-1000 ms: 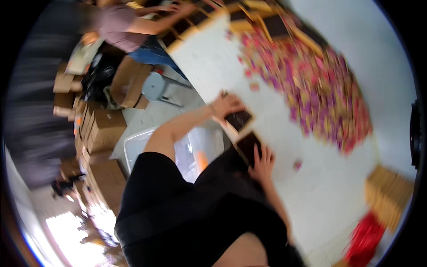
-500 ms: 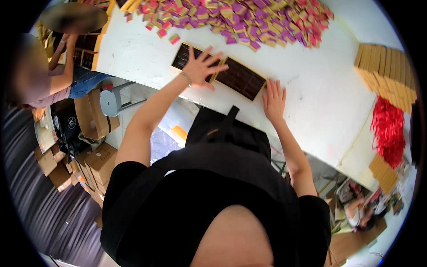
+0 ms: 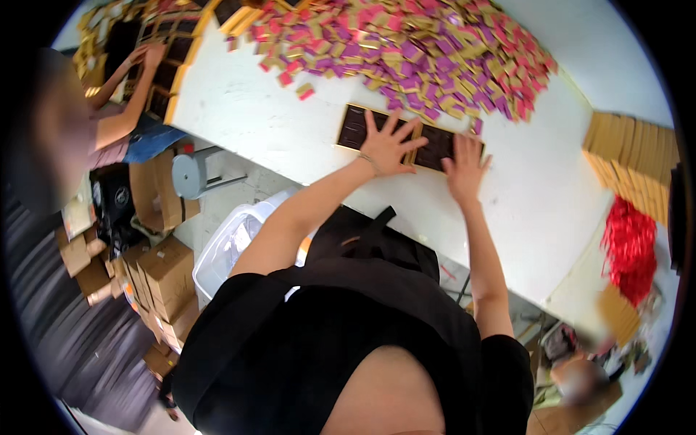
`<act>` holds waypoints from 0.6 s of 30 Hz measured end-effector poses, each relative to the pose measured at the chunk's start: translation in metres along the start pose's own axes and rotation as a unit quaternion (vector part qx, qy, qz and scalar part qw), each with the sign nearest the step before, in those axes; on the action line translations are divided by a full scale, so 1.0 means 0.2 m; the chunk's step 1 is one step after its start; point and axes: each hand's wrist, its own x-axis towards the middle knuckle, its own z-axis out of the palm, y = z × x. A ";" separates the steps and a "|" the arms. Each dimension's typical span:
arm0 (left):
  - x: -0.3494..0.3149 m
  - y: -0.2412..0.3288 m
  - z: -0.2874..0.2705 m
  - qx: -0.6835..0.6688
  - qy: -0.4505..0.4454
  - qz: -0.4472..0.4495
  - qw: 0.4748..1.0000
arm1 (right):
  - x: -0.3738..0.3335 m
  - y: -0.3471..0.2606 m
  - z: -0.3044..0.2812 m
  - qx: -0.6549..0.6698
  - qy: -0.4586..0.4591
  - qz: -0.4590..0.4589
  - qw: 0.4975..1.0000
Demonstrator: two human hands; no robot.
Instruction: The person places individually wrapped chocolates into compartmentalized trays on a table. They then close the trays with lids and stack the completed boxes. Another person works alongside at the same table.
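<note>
Two dark brown shallow trays with gold rims lie end to end on the white table. My left hand [image 3: 392, 151] rests open, fingers spread, over the inner end of the left tray [image 3: 352, 130] and the joint between the two. My right hand [image 3: 466, 172] lies flat with its fingers over the right end of the right tray [image 3: 435, 147], the thumb a little apart. Neither hand grasps anything. The hands hide parts of both trays. Just beyond them spreads a big heap of small pink, purple and gold wrapped pieces [image 3: 413, 58].
A stack of gold-edged trays [image 3: 627, 156] and red shredded filler [image 3: 629, 250] stand at the right. A co-worker's hands [image 3: 145, 56] are over trays at the far left. A grey stool [image 3: 190, 175], cardboard boxes [image 3: 165, 272] and a clear plastic bin [image 3: 225, 243] stand below.
Both trays have slid right along the table under my hands and turned slightly. My right hand has gone from beside the right tray's end to over it. The view has shifted too.
</note>
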 end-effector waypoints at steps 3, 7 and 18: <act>-0.01 0.00 0.00 0.008 -0.017 0.005 1.000 | -0.11 -0.09 0.01 -0.021 0.033 -0.026 0.999; -0.09 -0.06 -0.02 0.006 -0.019 0.015 1.000 | -0.11 -0.02 0.00 0.139 0.102 -0.011 0.985; -0.15 -0.12 -0.04 0.021 -0.018 0.034 0.999 | 0.28 0.23 0.02 0.122 0.131 0.146 0.973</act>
